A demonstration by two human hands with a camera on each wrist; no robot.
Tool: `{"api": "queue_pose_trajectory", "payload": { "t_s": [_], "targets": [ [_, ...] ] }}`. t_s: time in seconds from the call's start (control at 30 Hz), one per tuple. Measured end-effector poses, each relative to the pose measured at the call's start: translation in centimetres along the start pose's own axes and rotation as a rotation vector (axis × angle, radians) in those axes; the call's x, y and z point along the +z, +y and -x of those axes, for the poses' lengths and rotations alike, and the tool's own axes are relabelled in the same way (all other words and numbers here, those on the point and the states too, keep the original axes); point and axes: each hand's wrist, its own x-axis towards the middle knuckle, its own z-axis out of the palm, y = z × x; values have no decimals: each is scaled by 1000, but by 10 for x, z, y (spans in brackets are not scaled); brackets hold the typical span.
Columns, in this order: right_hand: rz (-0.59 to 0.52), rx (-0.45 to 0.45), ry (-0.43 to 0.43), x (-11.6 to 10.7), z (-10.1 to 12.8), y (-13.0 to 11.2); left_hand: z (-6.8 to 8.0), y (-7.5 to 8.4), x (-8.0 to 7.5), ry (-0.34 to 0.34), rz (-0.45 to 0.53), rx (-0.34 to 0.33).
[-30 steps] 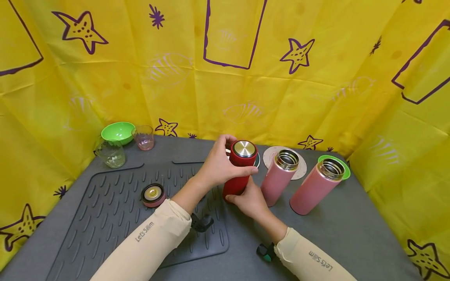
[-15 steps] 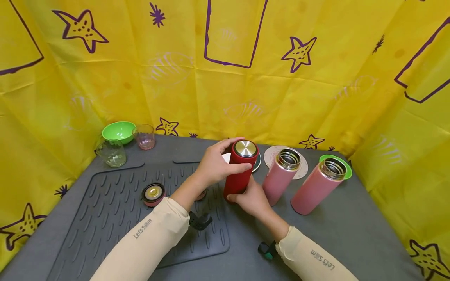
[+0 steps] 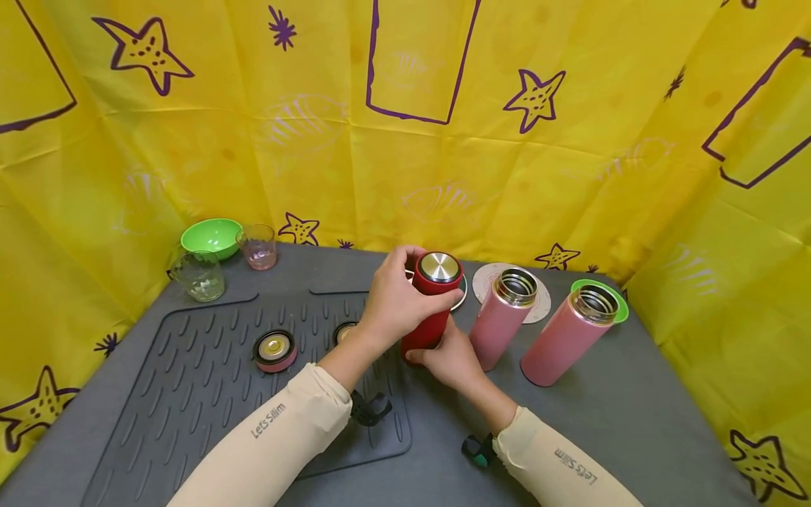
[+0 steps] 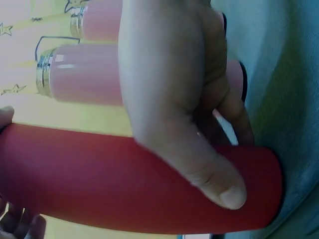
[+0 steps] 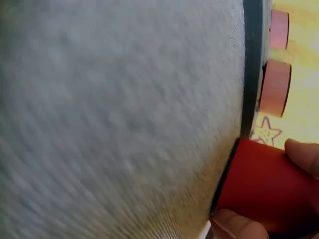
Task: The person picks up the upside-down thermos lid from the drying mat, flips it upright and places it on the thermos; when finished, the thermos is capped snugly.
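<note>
A red vacuum flask (image 3: 427, 329) with a silver-topped lid (image 3: 440, 268) stands upright on the grey table. My left hand (image 3: 400, 299) grips its upper part, the thumb lying across the front just below the lid's top. Lower down, my right hand (image 3: 451, 358) holds the flask near its base; in the left wrist view that right hand (image 4: 172, 84) shows with its thumb along the red body. Two pink flasks (image 3: 500, 327) (image 3: 564, 345) stand open-necked to the right. One pink lid (image 3: 275, 351) lies upside down on the mat, and a second lid (image 3: 344, 331) is partly hidden behind my left wrist.
A dark ribbed drying mat (image 3: 209, 394) covers the table's left side. Back left are a green bowl (image 3: 212, 238), a pink glass (image 3: 258, 248) and a clear glass cup (image 3: 199, 276). A round pale coaster (image 3: 541, 310) and a green dish (image 3: 624, 310) lie behind the pink flasks.
My left forearm swung slightly left, then back right, with the thumb shifting across the flask's top part; more of the second lid shows now. The right hand keeps its hold near the base.
</note>
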Motion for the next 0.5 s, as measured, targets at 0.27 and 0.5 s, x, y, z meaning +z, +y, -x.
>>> {"api": "queue_pose_trajectory", "payload": {
  "t_s": [0.27,0.5],
  "targets": [
    [25,10,6,-1,-2,2,-2,-7,-4,-15,18,56],
    [23,34,3,-2,0,-1,-6,-14,-12,-120,68,19]
  ]
}}
